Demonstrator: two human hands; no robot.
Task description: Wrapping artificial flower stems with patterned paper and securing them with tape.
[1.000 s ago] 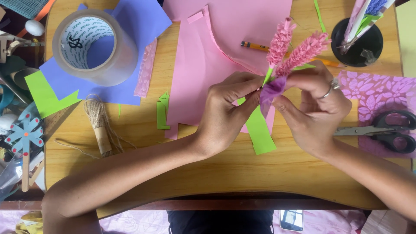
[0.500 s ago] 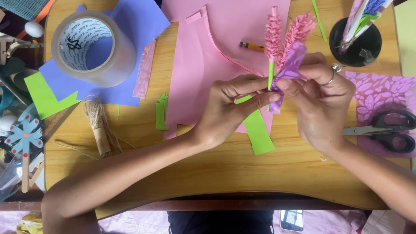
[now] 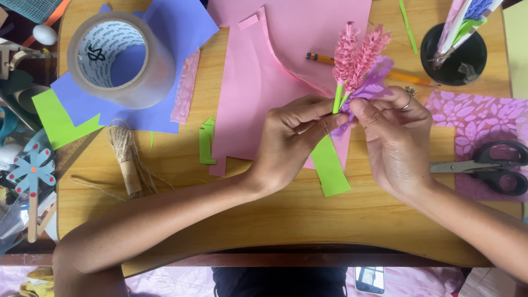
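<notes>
Above the worktop [image 3: 275,231], the left hand [image 3: 291,143] and right hand [image 3: 393,140] both pinch the light, easily crushed paper flowers [image 3: 357,55], best held by their stiffer green stems [image 3: 337,100].

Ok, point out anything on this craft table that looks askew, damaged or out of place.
Nothing looks damaged or spilled. The twine spool has a loose strand trailing over the wooden table, and green paper scraps lie scattered. The left hand and right hand pinch the pink paper flowers upright.
</notes>
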